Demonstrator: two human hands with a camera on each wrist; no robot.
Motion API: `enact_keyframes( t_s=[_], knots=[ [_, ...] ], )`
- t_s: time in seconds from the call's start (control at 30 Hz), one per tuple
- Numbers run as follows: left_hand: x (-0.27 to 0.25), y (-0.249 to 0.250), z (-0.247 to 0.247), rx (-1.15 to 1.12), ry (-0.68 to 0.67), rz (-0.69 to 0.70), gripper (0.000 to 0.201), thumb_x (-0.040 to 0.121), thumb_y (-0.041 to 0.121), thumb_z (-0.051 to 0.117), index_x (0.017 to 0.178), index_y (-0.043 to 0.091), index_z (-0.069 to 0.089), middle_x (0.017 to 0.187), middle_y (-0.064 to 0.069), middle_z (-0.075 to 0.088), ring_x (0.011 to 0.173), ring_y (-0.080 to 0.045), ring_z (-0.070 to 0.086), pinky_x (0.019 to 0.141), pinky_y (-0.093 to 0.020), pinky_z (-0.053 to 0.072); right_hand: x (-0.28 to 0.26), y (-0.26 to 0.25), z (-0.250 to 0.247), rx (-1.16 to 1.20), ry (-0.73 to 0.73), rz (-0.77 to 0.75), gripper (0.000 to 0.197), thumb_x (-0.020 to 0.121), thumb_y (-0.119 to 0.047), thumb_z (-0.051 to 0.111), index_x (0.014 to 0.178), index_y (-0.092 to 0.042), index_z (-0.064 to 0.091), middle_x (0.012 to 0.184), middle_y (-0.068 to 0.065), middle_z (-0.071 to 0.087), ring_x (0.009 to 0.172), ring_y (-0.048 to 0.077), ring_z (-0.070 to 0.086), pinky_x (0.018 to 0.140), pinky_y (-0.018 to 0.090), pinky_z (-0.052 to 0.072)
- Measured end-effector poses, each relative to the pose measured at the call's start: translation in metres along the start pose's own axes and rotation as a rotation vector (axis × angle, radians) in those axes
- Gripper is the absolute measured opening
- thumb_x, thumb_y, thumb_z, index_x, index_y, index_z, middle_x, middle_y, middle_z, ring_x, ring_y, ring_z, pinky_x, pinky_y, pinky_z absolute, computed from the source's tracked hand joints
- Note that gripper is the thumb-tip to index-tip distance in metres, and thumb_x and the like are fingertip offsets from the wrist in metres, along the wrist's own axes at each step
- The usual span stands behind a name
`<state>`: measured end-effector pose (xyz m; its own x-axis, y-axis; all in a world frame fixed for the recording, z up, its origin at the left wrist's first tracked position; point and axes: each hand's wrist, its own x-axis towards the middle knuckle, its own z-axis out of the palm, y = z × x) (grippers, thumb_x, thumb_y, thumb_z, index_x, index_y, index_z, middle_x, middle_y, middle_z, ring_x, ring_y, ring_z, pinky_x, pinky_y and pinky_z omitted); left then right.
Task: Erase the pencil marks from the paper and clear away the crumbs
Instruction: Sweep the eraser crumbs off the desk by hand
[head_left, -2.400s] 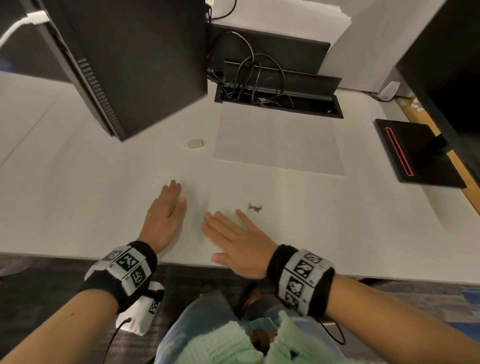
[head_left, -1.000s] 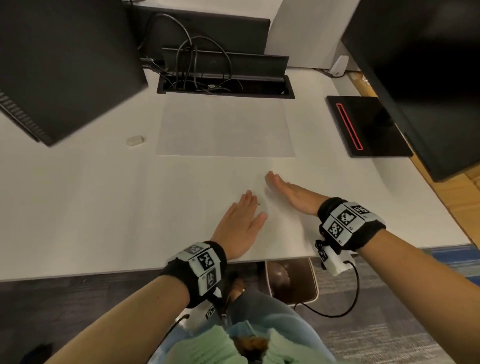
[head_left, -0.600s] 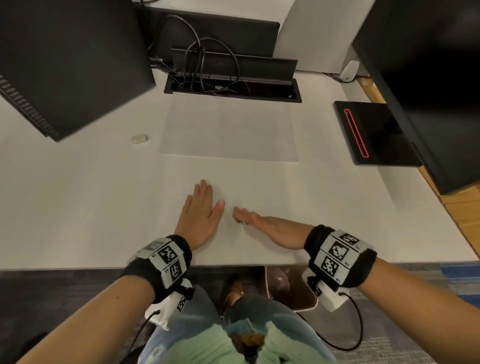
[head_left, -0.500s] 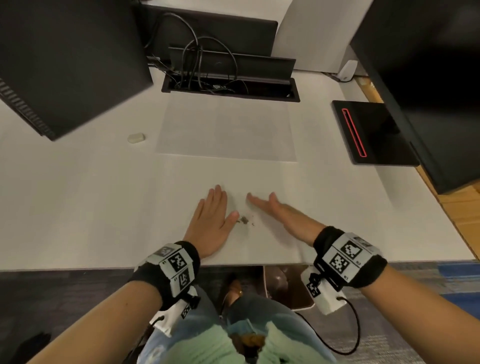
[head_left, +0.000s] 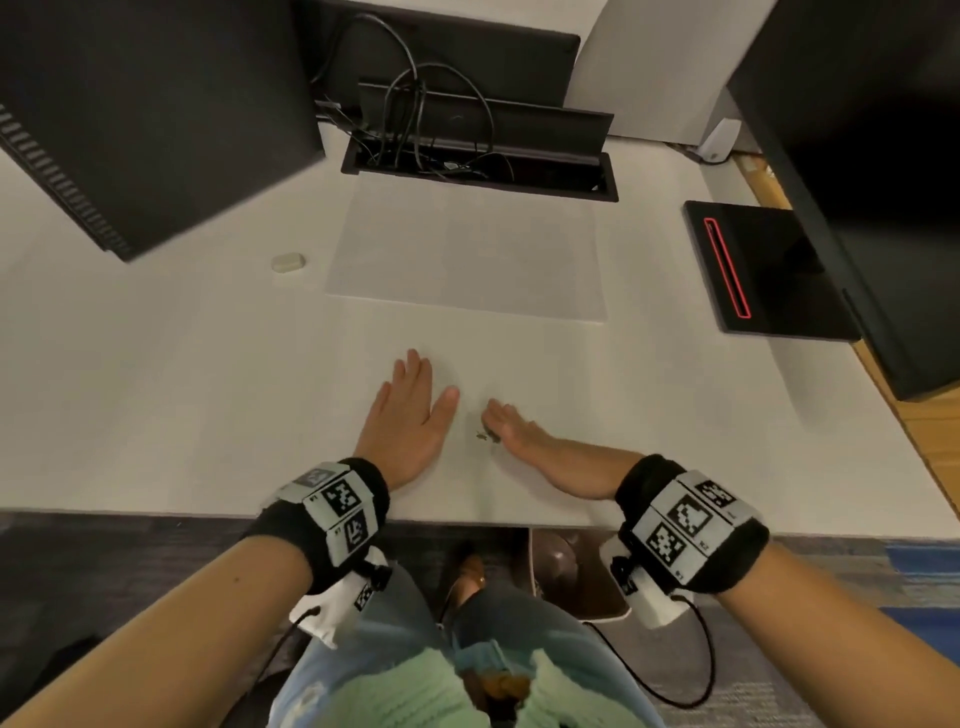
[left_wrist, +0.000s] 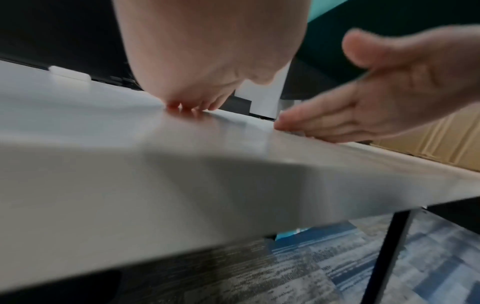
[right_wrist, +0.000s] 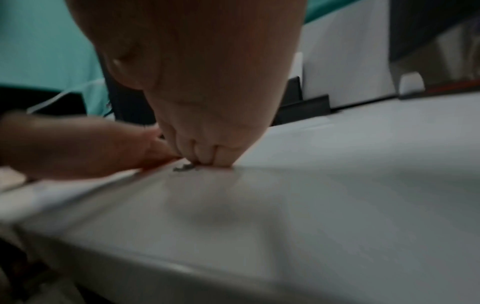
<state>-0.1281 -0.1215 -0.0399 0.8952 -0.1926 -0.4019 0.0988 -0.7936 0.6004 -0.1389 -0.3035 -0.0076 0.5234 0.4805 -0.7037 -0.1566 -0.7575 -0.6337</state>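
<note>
Near the counter's (head_left: 156, 389) front edge, crumbs (head_left: 483, 435) lie between two flat, spread hands, apparently touching the right hand (head_left: 524, 439); the left hand (head_left: 410, 415) lies just beside.

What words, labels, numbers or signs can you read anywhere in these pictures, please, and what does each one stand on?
No text here can be read with confidence.
Left wristband: black-and-white square code patterns with tiny characters beside them, too small to read.
Right wristband: the same kind of patterns and tiny characters, also too small.
Black monitor base: a red outlined strip, no lettering visible.
Paper, eraser: no print visible.
</note>
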Motion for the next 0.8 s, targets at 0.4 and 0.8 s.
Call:
enact_keyframes(
  t_s=[0.4,0.8],
  knots=[
    [0.008,0.010,-0.010,-0.228,0.155,0.055,0.056,0.102,0.036,0.022,0.150,0.014,0.003,0.158,0.003,-0.003,0.145,-0.007,-0.001,0.115,-0.024,-0.003,0.026,-0.004,-0.071,-0.031,0.226,0.020,0.067,0.092,-0.060,0.005,0.150,-0.027,-0.004,0.157,-0.010,-0.007,0.145,0.008,-0.003,0.115,0.029,-0.002],
    [0.038,0.002,-0.022,0.057,0.008,-0.147,0.068,0.100,0.047,0.013,0.148,0.007,-0.013,0.155,-0.006,-0.023,0.143,-0.018,-0.020,0.115,-0.036,-0.013,0.006,-0.006,-0.038,-0.029,-0.102,-0.118,0.054,0.097,-0.043,0.001,0.148,-0.029,0.013,0.154,-0.015,0.007,0.136,-0.005,0.003,0.109,0.017,-0.003]
  ],
)
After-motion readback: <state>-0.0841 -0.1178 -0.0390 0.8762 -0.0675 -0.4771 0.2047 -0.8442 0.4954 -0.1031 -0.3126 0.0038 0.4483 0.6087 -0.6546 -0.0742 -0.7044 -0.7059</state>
